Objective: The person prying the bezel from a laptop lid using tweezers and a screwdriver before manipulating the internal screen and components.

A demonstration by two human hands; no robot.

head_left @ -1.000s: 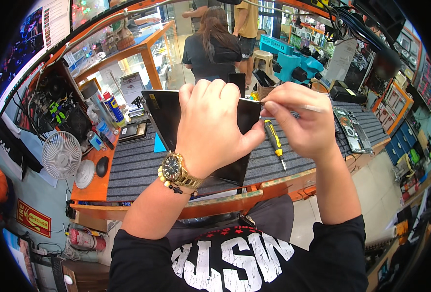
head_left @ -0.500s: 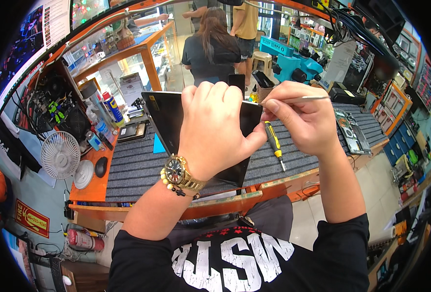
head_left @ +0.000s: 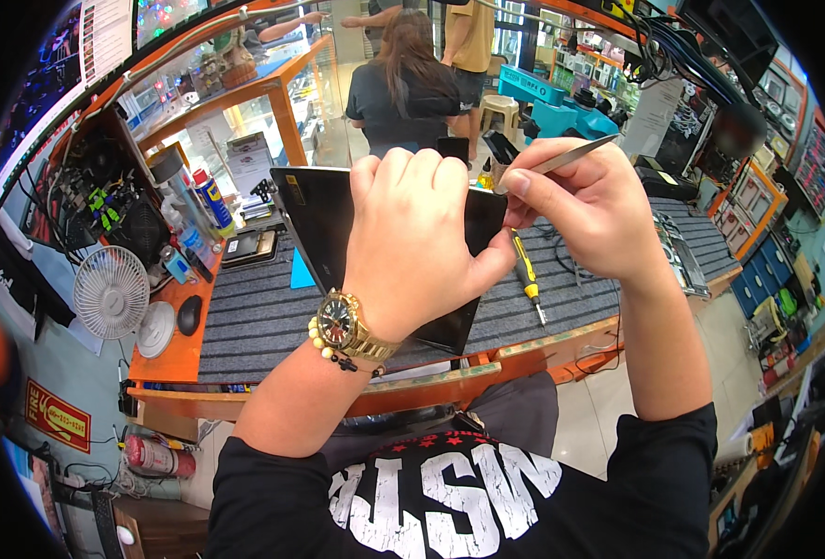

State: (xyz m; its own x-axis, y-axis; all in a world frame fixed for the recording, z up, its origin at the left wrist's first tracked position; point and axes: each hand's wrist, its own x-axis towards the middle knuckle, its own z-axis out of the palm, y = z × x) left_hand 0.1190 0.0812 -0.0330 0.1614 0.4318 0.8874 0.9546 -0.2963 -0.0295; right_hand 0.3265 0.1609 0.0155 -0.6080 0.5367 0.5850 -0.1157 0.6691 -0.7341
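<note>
A black laptop screen panel (head_left: 323,212) stands tilted on the ribbed grey mat. My left hand (head_left: 412,247) is closed over its top edge, thumb toward the right side, and covers much of the panel. At the upper right corner, my right hand (head_left: 585,210) pinches a thin, pointed metal pry tool (head_left: 575,155); its working end is at the panel's edge, mostly hidden by my fingers. Just below that hand lies a yellow-and-black screwdriver (head_left: 527,275) on the mat. Farther right sits an opened laptop base (head_left: 679,253) with its inner parts showing.
To the left are a white fan (head_left: 112,293), a black mouse (head_left: 190,316) and a blue spray can (head_left: 213,200). A teal microscope (head_left: 571,116) stands beyond the mat (head_left: 254,326). A person in black (head_left: 403,98) is across the counter, with others behind.
My right hand has turned the pry tool, so its free end now points up and to the right instead of lying nearly level. The left hand keeps its hold on the panel.
</note>
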